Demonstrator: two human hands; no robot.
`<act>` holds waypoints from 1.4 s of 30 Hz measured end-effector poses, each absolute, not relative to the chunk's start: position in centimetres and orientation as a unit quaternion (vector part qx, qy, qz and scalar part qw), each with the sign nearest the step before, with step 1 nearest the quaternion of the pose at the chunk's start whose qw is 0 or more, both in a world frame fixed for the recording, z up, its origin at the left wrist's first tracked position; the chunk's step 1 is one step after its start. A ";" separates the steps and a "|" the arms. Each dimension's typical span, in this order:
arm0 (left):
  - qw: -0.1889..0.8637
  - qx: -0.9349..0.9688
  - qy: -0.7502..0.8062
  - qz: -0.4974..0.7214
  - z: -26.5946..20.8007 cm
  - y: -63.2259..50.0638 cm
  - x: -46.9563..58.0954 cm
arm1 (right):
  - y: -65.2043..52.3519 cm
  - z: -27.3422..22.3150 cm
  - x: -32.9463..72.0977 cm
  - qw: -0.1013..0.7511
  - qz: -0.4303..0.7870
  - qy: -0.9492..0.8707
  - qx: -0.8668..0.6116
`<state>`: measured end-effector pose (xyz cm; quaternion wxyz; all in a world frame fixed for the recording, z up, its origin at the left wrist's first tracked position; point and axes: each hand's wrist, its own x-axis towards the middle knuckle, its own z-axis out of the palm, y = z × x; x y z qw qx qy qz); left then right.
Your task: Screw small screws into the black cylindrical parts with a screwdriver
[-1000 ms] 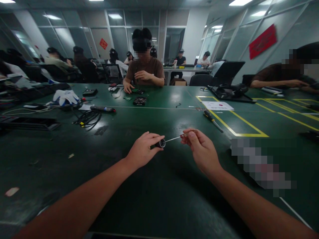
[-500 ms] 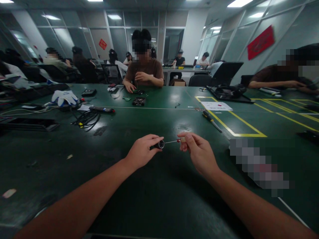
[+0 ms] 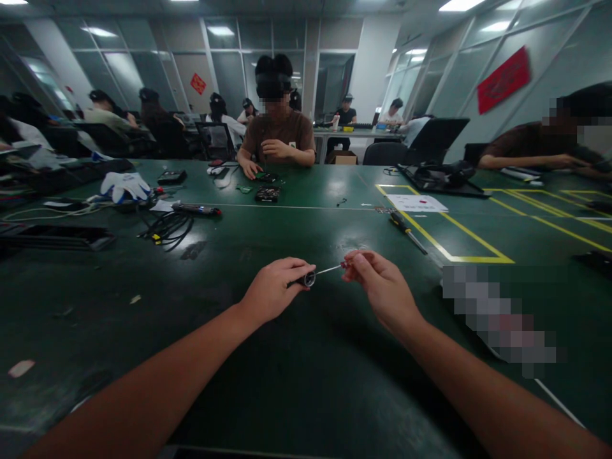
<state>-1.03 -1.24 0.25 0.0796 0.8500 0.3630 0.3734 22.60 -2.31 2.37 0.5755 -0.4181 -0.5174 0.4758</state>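
Observation:
My left hand [image 3: 275,288] grips a small dark cylindrical part [image 3: 309,278] between thumb and fingers, its round, silvery-rimmed end turned toward the right. Closed around the handle of a thin screwdriver [image 3: 329,269] is my right hand [image 3: 377,280]; only a bit of red shows at the handle's front. The slim metal shaft slants down leftward, and its tip reaches the round end of the part. Whether the tip sits inside or only touches the rim, I cannot tell. Both hands are held over the green table [image 3: 306,389].
A yellow-black screwdriver [image 3: 407,232] lies beyond my right hand, near yellow tape and a paper sheet [image 3: 417,203]. A blurred-out object [image 3: 497,322] lies right. Coiled black cable [image 3: 167,231] and white gloves [image 3: 124,187] are at left. A person [image 3: 277,137] works opposite.
My right fingers have shifted along the screwdriver and now cover most of its handle, which showed before. The shaft slants a little more steeply. My left hand stays nearly in place.

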 end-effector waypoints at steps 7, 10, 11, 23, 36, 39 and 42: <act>0.107 0.834 0.368 0.396 0.3 -1.2 -0.8 | -1.9 2.8 23.1 0.641 0.488 -0.453 -0.381; 0.122 0.828 0.371 0.401 0.3 -1.3 -0.8 | -2.2 2.1 22.9 0.618 0.435 -0.521 -0.397; 0.125 0.828 0.372 0.400 0.4 -1.4 -0.8 | -2.3 1.9 22.8 0.610 0.419 -0.539 -0.401; 0.118 0.832 0.384 0.383 0.6 -1.4 -1.0 | -3.5 3.0 22.2 0.557 0.432 -0.583 -0.403; 0.098 0.849 0.369 0.365 0.6 -1.7 -0.7 | -3.0 1.6 21.8 0.611 0.430 -0.521 -0.414; 0.081 0.855 0.367 0.357 0.4 -1.6 -0.8 | -2.7 1.5 22.0 0.591 0.415 -0.549 -0.421; 0.069 0.860 0.362 0.354 0.4 -1.4 -0.8 | -2.0 1.8 22.6 0.574 0.449 -0.535 -0.427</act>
